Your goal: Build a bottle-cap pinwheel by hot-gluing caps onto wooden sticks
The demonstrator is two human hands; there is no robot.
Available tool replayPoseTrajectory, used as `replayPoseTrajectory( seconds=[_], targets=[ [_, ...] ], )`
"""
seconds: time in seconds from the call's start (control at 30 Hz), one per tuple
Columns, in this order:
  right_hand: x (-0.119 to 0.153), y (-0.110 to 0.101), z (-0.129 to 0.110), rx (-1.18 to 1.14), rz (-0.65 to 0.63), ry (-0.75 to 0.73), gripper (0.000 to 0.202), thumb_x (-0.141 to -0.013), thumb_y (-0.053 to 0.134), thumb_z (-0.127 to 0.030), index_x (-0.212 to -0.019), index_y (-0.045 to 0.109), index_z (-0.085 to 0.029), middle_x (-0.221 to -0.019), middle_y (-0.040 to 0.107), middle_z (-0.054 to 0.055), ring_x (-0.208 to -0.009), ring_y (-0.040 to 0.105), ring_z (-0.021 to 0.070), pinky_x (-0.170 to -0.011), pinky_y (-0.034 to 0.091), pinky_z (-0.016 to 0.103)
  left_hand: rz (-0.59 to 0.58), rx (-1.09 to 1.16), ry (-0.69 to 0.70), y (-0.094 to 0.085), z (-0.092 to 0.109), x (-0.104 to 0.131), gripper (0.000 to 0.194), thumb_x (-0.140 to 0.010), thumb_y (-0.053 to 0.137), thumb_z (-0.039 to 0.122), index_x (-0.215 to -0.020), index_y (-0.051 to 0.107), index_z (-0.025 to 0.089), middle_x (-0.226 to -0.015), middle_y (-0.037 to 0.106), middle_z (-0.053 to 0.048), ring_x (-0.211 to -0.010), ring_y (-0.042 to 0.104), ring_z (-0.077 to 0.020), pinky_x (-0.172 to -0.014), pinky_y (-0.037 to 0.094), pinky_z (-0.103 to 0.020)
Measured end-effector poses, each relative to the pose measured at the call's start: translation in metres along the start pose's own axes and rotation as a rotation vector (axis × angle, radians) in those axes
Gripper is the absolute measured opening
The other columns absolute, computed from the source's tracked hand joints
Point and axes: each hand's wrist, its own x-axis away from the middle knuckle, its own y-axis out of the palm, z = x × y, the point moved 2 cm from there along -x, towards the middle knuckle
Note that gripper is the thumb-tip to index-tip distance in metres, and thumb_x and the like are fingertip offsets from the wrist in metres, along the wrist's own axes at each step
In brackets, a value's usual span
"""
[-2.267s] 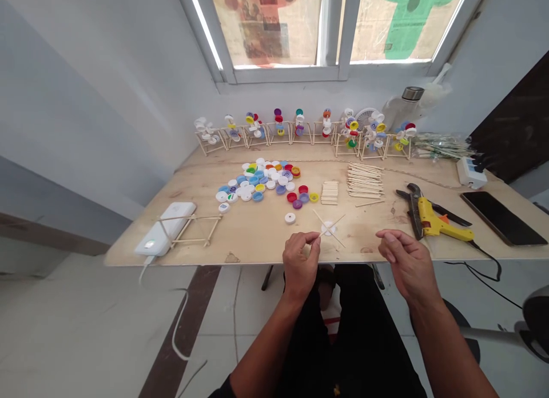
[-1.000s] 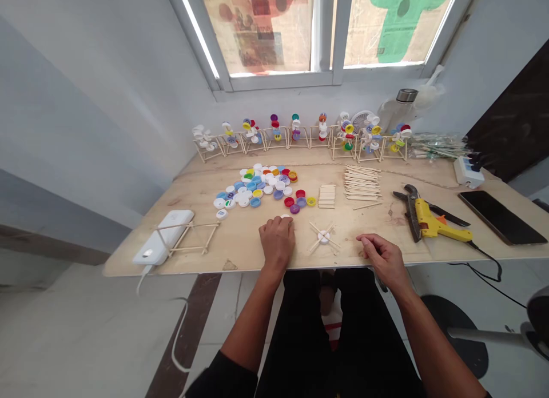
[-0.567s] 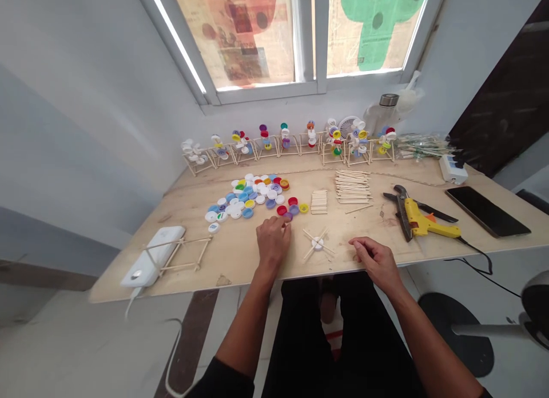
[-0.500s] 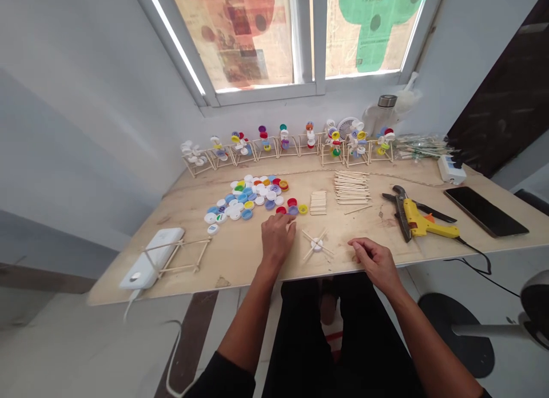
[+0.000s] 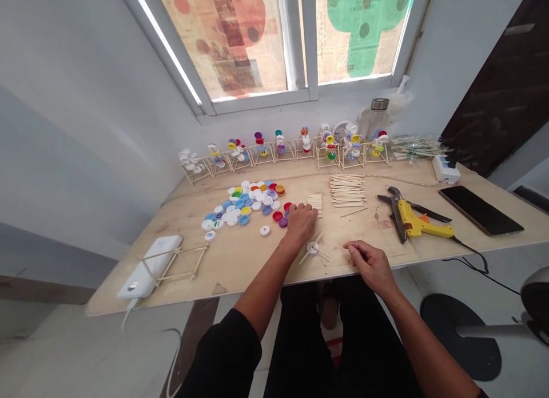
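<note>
My left hand (image 5: 301,222) is over the near side of the bottle caps, fingers curled downward. Its fingertips are hidden, and so is whatever they hold or touch. A purple cap (image 5: 283,222) and a red cap (image 5: 277,215) lie just left of it. Behind it is a small stack of short sticks (image 5: 314,200), partly covered. Below it lies a white cap with sticks crossed on it (image 5: 313,248), partly behind the wrist. My right hand (image 5: 369,262) rests at the table's near edge, fingers loosely curled and thumb against them, nothing visible in its grip.
Many loose caps (image 5: 243,219) spread at left-centre. Longer sticks (image 5: 347,190) are piled behind. On the right lie a yellow glue gun (image 5: 422,221), black-handled pliers (image 5: 433,211) and a phone (image 5: 482,210). A stick frame (image 5: 180,263) leans over a white power bank (image 5: 150,266). Stick-and-cap models (image 5: 262,152) line the back.
My left hand has moved right, from beside the red caps to in front of the short sticks. A white cap now shows where it was. My right hand has barely moved.
</note>
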Motion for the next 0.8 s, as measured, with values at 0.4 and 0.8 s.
replayPoseTrajectory(
  seconds=[0.4, 0.8],
  targets=[
    [0.0, -0.001, 0.0, -0.022, -0.007, 0.025, 0.034, -0.086, 0.045, -0.043, -0.092, 0.068, -0.019, -0.071, 0.068, 0.003, -0.058, 0.058, 0.0151, -0.057, 0.044, 0.026, -0.093, -0.035, 0.084, -0.006, 0.009, -0.01, 0.023, -0.071, 0.048, 0.002, -0.07, 0.067, 0.016, -0.08, 0.069, -0.016, -0.09, 0.057, -0.0273, -0.084, 0.03, -0.042],
    [0.0, -0.001, -0.001, -0.008, 0.007, 0.023, 0.035, -0.085, 0.046, -0.043, -0.092, 0.068, -0.017, -0.061, 0.063, 0.001, -0.055, 0.056, 0.0147, -0.052, 0.042, 0.025, 0.133, 0.207, -0.071, -0.025, -0.009, 0.028, 0.013, -0.079, 0.049, 0.013, -0.077, 0.06, 0.019, -0.077, 0.067, -0.008, -0.08, 0.059, -0.0235, -0.079, 0.037, -0.038]
  ],
)
